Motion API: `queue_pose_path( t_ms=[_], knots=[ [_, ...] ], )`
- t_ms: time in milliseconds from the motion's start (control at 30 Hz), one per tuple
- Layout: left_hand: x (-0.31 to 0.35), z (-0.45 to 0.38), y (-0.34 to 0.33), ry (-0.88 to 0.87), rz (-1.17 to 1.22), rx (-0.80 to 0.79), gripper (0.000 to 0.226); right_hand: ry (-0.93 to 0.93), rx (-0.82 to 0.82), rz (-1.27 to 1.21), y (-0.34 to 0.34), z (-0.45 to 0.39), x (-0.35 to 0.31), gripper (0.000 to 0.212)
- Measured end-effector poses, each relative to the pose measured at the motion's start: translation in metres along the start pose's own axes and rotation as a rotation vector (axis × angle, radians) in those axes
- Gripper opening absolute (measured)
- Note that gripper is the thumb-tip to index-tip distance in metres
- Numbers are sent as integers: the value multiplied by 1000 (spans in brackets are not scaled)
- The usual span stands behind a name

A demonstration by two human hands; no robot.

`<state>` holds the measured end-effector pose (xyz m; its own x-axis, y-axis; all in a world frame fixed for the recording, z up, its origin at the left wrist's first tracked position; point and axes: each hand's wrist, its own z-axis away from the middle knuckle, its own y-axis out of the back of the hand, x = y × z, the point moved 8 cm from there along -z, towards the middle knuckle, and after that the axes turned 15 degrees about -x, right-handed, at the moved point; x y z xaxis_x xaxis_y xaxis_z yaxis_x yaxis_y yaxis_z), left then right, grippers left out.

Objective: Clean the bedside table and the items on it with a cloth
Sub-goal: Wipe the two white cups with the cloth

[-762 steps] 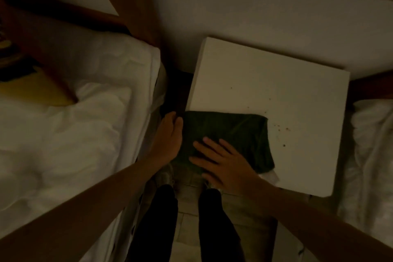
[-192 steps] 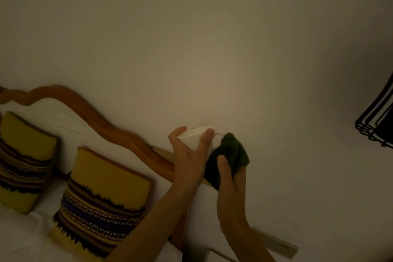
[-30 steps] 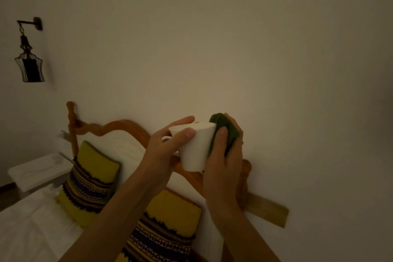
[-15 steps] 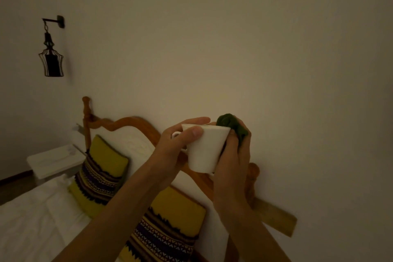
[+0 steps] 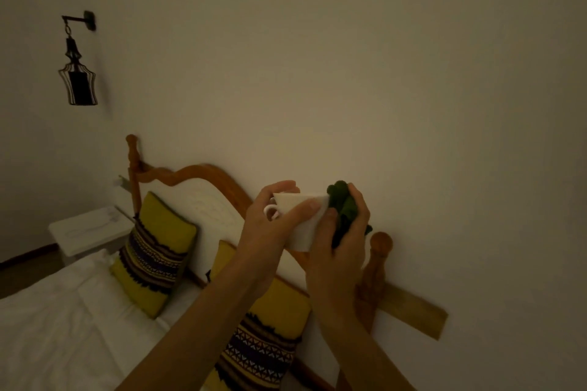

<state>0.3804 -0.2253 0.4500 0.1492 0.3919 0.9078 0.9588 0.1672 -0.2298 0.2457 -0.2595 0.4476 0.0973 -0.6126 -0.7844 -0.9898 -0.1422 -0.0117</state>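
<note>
I hold a white cup [image 5: 302, 225] up in front of the wall, tilted with its rim toward the upper left and its handle on the left. My left hand [image 5: 268, 224] grips the cup around its rim and side. My right hand [image 5: 338, 240] presses a bunched dark green cloth [image 5: 344, 211] against the cup's right side. The bedside table I was cleaning is out of view below.
A bed with white sheets [image 5: 63, 336] lies at lower left, with two yellow patterned cushions [image 5: 152, 252] against a curved wooden headboard [image 5: 203, 173]. A black lantern lamp [image 5: 77, 79] hangs on the wall. Another white bedside table [image 5: 90, 228] stands beyond the bed.
The view has swung slightly right and up. The cup has tilted a little further and the cloth has slid down along its right side.
</note>
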Motion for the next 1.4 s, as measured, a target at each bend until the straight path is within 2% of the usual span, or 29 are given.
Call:
queue_pose_path(
  t_ms=[133,233,333,400,467,633,767,867,1000,1133,1267,1400],
  knots=[
    [-1,1,-7,39,235,-236,47,-255,-23,-206,9,-16,37,32],
    [-5,0,-12,59,278,-344,41,-286,-34,-187,15,-19,40,31],
    [-19,-2,-25,98,359,-415,62,-299,-67,-178,15,-19,40,26],
    [-24,-3,-27,125,399,-400,87,-271,-86,-110,18,-17,34,28],
    [-26,-6,-26,122,347,-343,98,-188,-80,-55,22,-14,23,34],
    [-25,-13,-19,52,181,-164,89,92,-87,161,20,10,-10,46],
    [-26,-15,-19,58,192,-206,62,243,-150,256,17,26,-21,57],
    [-27,-11,-17,86,191,-218,65,219,-177,181,27,11,-16,59],
    [-25,-7,-23,108,168,-267,60,94,-338,-48,32,-15,-4,53],
    [-19,-6,-29,25,237,-271,50,96,-422,-161,32,-17,-8,48],
    [-20,-7,-16,62,261,-153,51,50,-545,-121,27,-5,2,54],
    [-20,-4,-17,103,214,-199,52,124,-505,-66,32,-4,-5,53]
  ],
)
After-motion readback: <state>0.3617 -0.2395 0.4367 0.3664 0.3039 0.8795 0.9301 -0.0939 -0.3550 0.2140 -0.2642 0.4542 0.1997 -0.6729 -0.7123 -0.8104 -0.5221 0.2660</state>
